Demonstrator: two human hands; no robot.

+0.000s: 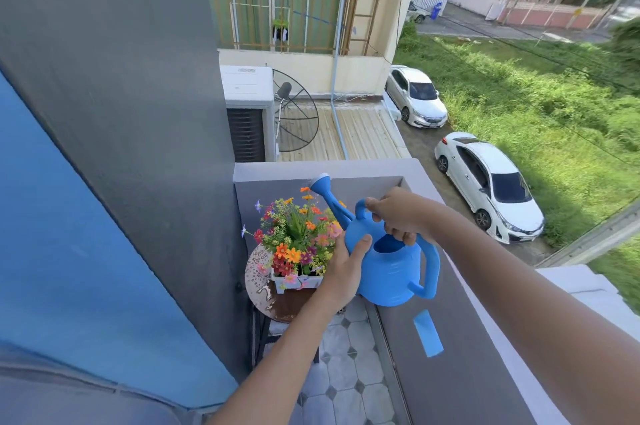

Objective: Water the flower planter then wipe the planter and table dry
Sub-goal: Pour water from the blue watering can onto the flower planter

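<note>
A blue watering can hangs in the air over the balcony, its spout and rose above the flowers. My right hand grips its top handle. My left hand presses flat against the can's left side. Below the spout a white planter holds orange, red and pink flowers. It stands on a small round brown table whose top is wet with drops and small puddles.
A grey balcony wall with a strip of blue tape runs along the right. A grey and blue wall closes the left side. Pale octagonal floor tiles lie below. Cars and grass are far down outside.
</note>
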